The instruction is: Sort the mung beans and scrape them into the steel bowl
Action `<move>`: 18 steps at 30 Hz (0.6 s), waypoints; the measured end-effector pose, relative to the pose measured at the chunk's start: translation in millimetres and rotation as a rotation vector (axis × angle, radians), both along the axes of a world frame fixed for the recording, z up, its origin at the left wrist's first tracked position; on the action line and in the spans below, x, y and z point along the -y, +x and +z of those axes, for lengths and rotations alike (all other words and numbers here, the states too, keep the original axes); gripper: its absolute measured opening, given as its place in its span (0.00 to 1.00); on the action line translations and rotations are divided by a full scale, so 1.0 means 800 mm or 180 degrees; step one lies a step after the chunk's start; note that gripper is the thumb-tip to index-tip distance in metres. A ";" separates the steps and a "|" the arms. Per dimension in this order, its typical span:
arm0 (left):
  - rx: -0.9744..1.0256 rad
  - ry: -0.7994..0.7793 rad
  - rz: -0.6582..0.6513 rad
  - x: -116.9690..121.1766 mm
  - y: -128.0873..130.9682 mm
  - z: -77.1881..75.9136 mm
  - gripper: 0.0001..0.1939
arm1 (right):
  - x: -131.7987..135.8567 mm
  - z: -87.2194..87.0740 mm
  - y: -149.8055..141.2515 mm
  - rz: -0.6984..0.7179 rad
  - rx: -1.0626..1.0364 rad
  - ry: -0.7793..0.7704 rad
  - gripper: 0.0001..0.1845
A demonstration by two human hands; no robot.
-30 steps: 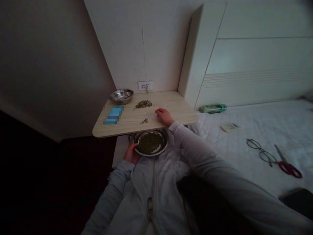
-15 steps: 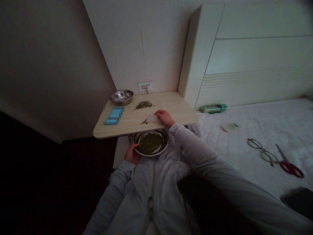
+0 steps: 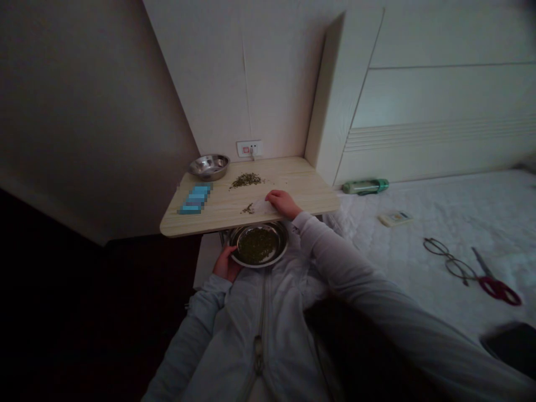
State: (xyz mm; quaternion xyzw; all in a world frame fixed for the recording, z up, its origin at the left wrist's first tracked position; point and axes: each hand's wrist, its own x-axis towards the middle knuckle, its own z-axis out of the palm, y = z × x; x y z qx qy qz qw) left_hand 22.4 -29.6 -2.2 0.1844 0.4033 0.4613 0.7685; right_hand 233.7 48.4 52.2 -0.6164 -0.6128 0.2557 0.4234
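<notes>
My left hand [image 3: 226,263] grips the left rim of a round metal bowl [image 3: 263,264], its thumb over the edge. Dark green dried bits [image 3: 255,245] cover much of the bowl's bottom, just below the table's front edge. Over the small wooden table [image 3: 201,225], my right hand [image 3: 283,203] has its fingers pinched on a thin, whitish, translucent sheet [image 3: 262,206], whose material I cannot make out. A small heap of green bits [image 3: 248,209] touches or nearly touches the sheet's left end. Farther back lies a larger heap of the same bits [image 3: 246,180].
A second metal bowl [image 3: 209,167] stands at the table's back left, with a blurred blue object [image 3: 195,199] before it. A wall socket [image 3: 249,148] is behind. On the white bed at right lie a green bottle [image 3: 364,186], a pale box [image 3: 395,218], glasses [image 3: 459,268] and scissors [image 3: 499,290].
My right hand and the whitish sheet have shifted very slightly toward me and to the right. The left hand and the bowl it holds stay put.
</notes>
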 end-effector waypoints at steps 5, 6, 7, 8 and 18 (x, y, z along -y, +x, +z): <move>-0.0047 0.0076 0.0123 0.001 -0.001 -0.003 0.06 | 0.000 0.001 -0.001 -0.0087 0.0048 0.0101 0.12; -0.0057 0.0096 0.0157 0.002 -0.001 -0.003 0.07 | 0.000 0.001 -0.001 -0.0096 0.0074 0.0126 0.13; -0.0070 0.0108 0.0192 0.003 0.000 -0.003 0.07 | 0.000 0.000 -0.001 -0.0099 0.0102 0.0136 0.13; -0.0082 0.0114 0.0226 0.003 0.000 -0.002 0.08 | 0.000 0.000 -0.001 -0.0094 0.0136 0.0130 0.13; 0.0032 0.0182 0.0263 0.001 0.000 -0.007 0.13 | 0.001 0.001 -0.002 -0.0072 0.0254 0.0097 0.12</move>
